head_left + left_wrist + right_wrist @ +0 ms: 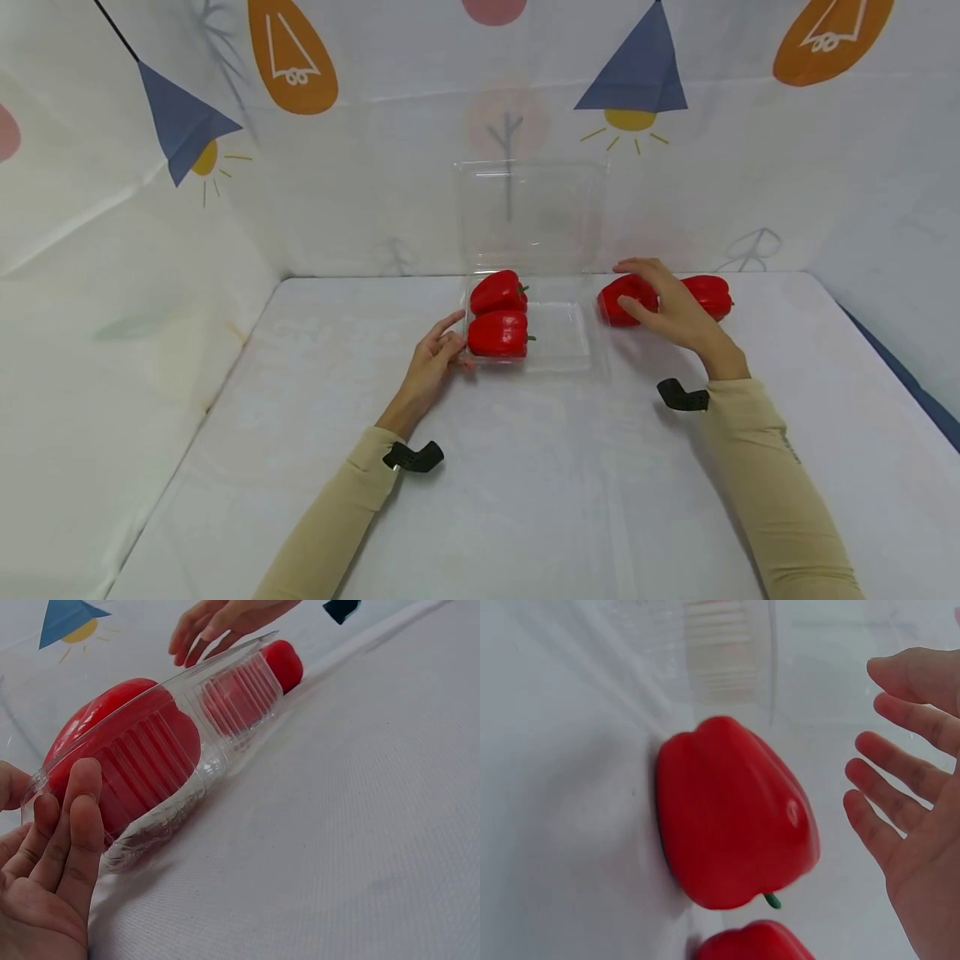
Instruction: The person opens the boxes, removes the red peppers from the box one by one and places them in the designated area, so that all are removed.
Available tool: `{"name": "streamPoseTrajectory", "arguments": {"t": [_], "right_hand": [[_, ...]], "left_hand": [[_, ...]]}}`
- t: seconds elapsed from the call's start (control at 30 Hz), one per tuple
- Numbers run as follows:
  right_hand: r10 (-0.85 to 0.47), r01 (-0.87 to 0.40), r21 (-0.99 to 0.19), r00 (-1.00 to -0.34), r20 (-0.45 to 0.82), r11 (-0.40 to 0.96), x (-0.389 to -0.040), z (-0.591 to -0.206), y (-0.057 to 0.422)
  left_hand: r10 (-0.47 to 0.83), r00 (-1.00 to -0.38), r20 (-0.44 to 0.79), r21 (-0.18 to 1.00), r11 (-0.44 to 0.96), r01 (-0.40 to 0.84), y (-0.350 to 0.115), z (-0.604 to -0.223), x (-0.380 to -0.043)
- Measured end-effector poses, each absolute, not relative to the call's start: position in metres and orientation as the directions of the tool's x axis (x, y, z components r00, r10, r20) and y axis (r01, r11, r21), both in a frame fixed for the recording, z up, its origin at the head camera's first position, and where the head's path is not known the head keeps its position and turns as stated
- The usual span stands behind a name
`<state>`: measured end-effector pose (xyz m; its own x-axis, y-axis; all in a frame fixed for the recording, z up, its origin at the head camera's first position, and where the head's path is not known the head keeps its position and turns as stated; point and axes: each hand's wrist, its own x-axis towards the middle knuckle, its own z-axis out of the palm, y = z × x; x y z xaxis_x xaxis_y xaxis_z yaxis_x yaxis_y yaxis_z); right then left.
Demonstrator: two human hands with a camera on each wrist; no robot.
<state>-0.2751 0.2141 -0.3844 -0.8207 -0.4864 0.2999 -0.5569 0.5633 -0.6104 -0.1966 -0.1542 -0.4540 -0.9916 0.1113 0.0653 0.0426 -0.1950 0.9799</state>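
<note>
A clear plastic clamshell container (558, 362) lies on the table with its lid (532, 217) raised against the back wall. Two red bell peppers, one behind (497, 292) and one in front (498, 335), sit side by side in its left half. My left hand (427, 367) holds the container's front left corner, thumb at the rim and fingers against the outer wall (135, 772). Right of the container lies another red bell pepper (731, 817). My right hand (671, 308) hovers over it, fingers spread and apart from it in the right wrist view.
A further red bell pepper (708, 296) lies to the right, partly behind my right hand. The white-covered table (510, 483) meets a printed cloth wall (375, 192) at the back, and cloth also hangs at both sides.
</note>
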Motion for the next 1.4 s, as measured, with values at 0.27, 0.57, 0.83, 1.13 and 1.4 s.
{"name": "streamPoseTrajectory", "arguments": {"t": [0.27,0.57,0.83,1.13,1.4], "right_hand": [[-0.542,-0.588,-0.608,-0.79,0.288,0.534,-0.271,-0.384,0.194],[-0.599,-0.618,-0.614,-0.751,0.277,0.49,-0.264,-0.391,0.162],[-0.626,-0.605,-0.628,-0.745,0.23,0.489,-0.25,-0.388,0.136],[-0.66,-0.638,-0.617,-0.711,0.243,0.46,-0.246,-0.39,0.12],[-0.679,-0.653,-0.586,-0.7,0.223,0.48,-0.234,-0.398,0.1]], "left_hand": [[0.116,-0.991,0.07,0.981,-0.189,0.048,-0.155,-0.452,-0.196],[0.105,-0.992,0.063,0.982,-0.186,0.043,-0.156,-0.454,-0.193],[0.108,-0.991,0.074,0.981,-0.188,0.053,-0.155,-0.456,-0.194],[0.124,-0.988,0.092,0.98,-0.187,0.067,-0.155,-0.453,-0.196],[0.128,-0.989,0.077,0.983,-0.174,0.054,-0.155,-0.453,-0.196]]}}
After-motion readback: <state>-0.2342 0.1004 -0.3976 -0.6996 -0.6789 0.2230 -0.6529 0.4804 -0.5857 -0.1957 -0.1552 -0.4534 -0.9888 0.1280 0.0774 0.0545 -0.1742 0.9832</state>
